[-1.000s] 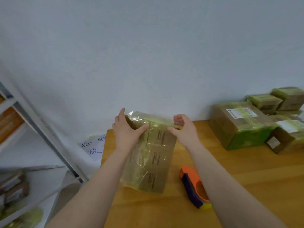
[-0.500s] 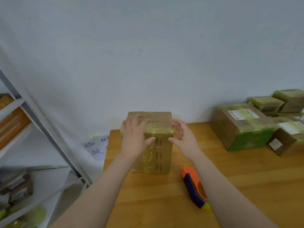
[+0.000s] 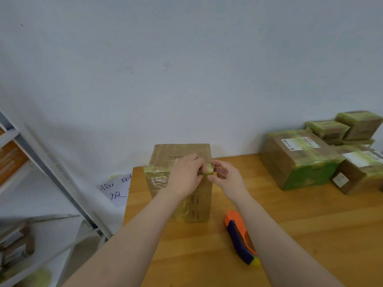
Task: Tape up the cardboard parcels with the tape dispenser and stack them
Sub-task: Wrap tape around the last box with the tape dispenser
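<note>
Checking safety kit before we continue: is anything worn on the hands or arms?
Nothing worn shows. The left hand and right hand are bare: no gloves, no rings visible. The left forearm and right forearm are bare to the frame edge, no sleeves or watch.

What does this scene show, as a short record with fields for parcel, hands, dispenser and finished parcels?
parcel: stands upright on the table, partly taped
hands: left hand and right hand both pinch a crumpled tape end at its top right edge
tape dispenser: lies on the table, right of the parcel, not held
taped parcels: piled at the far right, by the wall
</note>
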